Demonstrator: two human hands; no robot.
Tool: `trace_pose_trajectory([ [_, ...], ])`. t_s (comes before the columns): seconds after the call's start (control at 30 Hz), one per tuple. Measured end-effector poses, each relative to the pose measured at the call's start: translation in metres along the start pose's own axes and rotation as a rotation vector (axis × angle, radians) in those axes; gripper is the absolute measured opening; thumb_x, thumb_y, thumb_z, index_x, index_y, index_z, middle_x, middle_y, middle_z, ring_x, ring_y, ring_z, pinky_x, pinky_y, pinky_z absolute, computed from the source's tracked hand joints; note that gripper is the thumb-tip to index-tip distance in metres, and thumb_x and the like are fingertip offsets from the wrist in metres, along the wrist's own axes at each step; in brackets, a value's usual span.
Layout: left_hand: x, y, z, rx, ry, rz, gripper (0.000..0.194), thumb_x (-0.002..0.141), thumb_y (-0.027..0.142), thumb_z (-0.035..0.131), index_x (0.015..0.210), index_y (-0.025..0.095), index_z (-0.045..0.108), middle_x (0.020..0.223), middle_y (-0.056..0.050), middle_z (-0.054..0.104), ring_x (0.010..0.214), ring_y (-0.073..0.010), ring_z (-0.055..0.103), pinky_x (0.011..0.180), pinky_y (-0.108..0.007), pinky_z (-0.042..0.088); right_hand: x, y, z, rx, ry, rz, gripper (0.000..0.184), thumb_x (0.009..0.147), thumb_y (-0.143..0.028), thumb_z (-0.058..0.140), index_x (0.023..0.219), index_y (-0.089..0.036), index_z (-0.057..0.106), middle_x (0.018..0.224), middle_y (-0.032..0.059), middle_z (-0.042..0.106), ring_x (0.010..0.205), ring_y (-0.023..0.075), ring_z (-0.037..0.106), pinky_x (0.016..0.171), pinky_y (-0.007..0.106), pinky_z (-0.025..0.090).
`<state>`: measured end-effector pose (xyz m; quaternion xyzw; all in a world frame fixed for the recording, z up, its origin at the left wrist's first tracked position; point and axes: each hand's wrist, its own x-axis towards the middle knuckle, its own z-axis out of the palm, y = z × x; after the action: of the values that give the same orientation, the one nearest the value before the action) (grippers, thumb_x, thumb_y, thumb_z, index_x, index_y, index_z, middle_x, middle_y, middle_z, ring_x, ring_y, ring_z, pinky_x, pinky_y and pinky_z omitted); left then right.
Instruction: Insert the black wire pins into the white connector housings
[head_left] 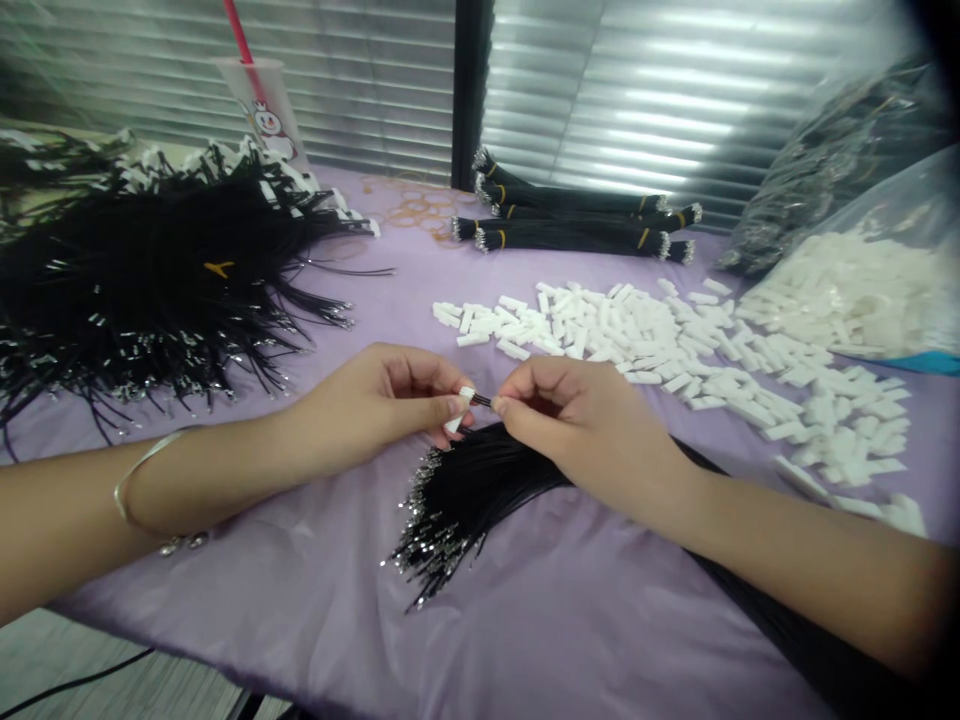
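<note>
My left hand pinches a small white plastic connector between thumb and fingers. My right hand pinches a thin black wire whose end meets the connector. Both hands hover over a loose bundle of black wires with metal tips lying on the purple cloth. A thin bracelet sits on my left wrist.
A spread of white connectors lies right of centre, with a clear bag of more at the far right. A big heap of black wires with connectors fills the left. Banded wire bundles lie at the back. A cup with a straw stands by the blinds.
</note>
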<state>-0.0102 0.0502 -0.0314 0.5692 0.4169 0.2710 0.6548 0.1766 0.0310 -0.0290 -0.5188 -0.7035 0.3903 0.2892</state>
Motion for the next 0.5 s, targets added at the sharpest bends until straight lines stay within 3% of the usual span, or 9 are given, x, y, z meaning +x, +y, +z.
trace_pose_trajectory([
  [0.2, 0.0014, -0.0040, 0.0019, 0.032, 0.002, 0.024, 0.006, 0.074, 0.015, 0.063, 0.077, 0.011, 0.067, 0.067, -0.001, 0.067, 0.059, -0.0080, 0.060, 0.057, -0.016, 0.052, 0.0009, 0.0015, 0.0010, -0.029, -0.030, -0.007, 0.012, 0.076, -0.020, 0.053, 0.068, -0.016, 0.059, 0.057, -0.0052, 0.054, 0.051, 0.0039, 0.043, 0.046, 0.015, 0.032],
  [0.5, -0.0010, 0.0059, 0.0075, 0.077, 0.043, -0.059, 0.004, 0.074, 0.011, 0.061, 0.073, 0.010, 0.065, 0.064, 0.000, 0.065, 0.056, -0.0067, 0.059, 0.056, -0.015, 0.050, 0.0023, 0.0025, 0.0017, -0.062, -0.037, -0.024, 0.013, 0.078, -0.020, 0.051, 0.066, -0.015, 0.057, 0.056, -0.0054, 0.051, 0.052, 0.0046, 0.041, 0.047, 0.017, 0.030],
])
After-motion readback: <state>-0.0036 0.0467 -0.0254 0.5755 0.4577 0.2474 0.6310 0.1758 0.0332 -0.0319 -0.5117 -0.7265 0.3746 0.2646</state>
